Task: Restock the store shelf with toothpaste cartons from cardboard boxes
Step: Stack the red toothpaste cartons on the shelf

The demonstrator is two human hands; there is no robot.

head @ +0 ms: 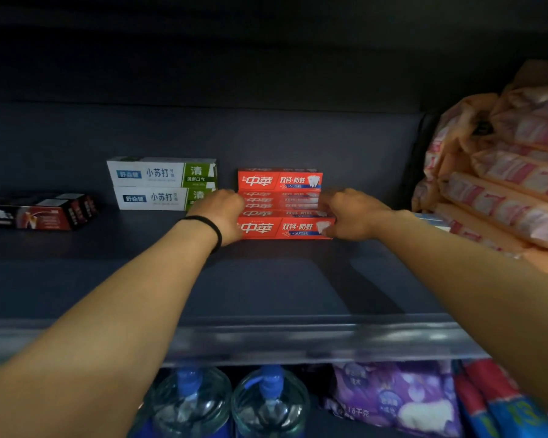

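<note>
Hands grip a row of red toothpaste cartons (pixel 285 227) lying flat on the dark shelf (pixel 266 279), one hand at each end. The left hand (pixel 220 216), with a black hair tie (pixel 208 227) round its wrist, has its fingers curled against the left ends of the cartons; the right hand (pixel 350 214) curls round the right ends, its fingertips on the face of the frontmost carton. Between the two hands several cartons lie side by side, tops up, blurred in the middle. Just behind this held row, beyond the knuckles, one more red carton (pixel 280 179) sits higher, its front face in plain view. Left of the left hand, just beside it, two white and green toothpaste cartons (pixel 162 183) are stacked one on the other; the hand covers the lower one's right end. Farther left, well apart from the grip, dark red and black cartons (pixel 38 211) lie flat. Right of the right forearm are piled orange and pink wrapped packs (pixel 503 165). Below the arms, under the shelf's clear front rail (pixel 298 339), stand two clear bottles with blue pumps (pixel 228 396) and a purple packet (pixel 396 396).
</note>
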